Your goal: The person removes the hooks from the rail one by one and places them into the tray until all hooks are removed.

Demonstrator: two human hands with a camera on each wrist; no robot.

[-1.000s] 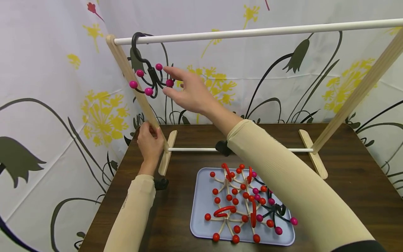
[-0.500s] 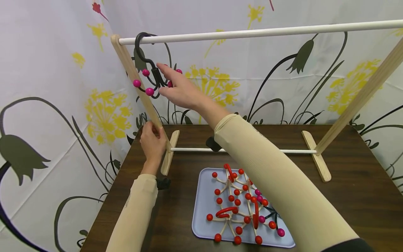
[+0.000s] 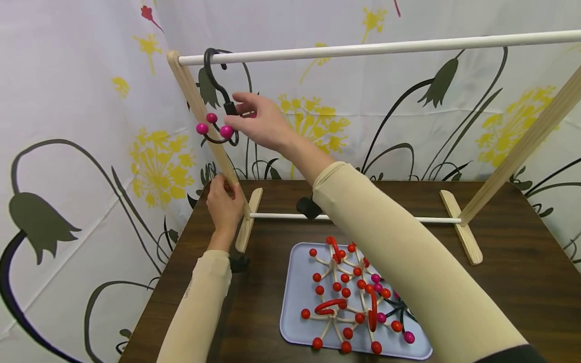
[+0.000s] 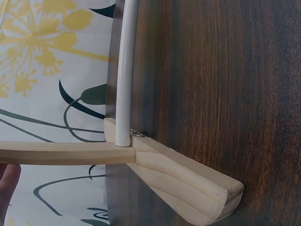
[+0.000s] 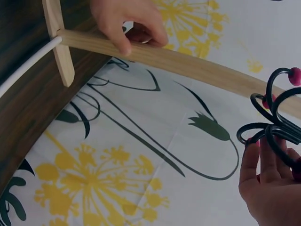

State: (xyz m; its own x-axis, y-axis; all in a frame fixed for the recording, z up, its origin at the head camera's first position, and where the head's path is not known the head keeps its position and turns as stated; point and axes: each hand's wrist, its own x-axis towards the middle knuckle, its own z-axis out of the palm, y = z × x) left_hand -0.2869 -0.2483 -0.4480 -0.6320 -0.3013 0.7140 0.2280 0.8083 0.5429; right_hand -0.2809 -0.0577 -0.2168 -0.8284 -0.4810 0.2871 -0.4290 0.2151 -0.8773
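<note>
A black hanger point(image 3: 230, 108) with a large top hook and curved arms tipped with pink balls hangs on the white rail point(image 3: 317, 52), near its left end. My right hand point(image 3: 268, 123) grips the hanger, fingers curled at its collar and arms; some balls are hidden behind the hand. In the right wrist view, the fingers of the right hand point(image 5: 270, 188) lie against the black arms. Lower down, my left hand point(image 3: 224, 204) holds the rack's left wooden upright point(image 3: 192, 93) between thumb and fingers. Only a fingertip point(image 4: 7, 188) shows beside the upright in the left wrist view.
On the dark wooden table point(image 3: 513, 272) lies a pale blue tray point(image 3: 295, 267) with several red-balled hangers point(image 3: 333, 312) and a black, pink-balled hanger point(image 3: 399, 305). A lower white bar point(image 3: 281, 216) joins the rack's wooden feet point(image 3: 463, 232). A flowered curtain point(image 3: 81, 91) hangs behind.
My right hand has closed from spread fingers onto the hanger, whose collar and balls now sit slightly lower and turned. The left hand stays on the upright. The head view has shifted slightly.
</note>
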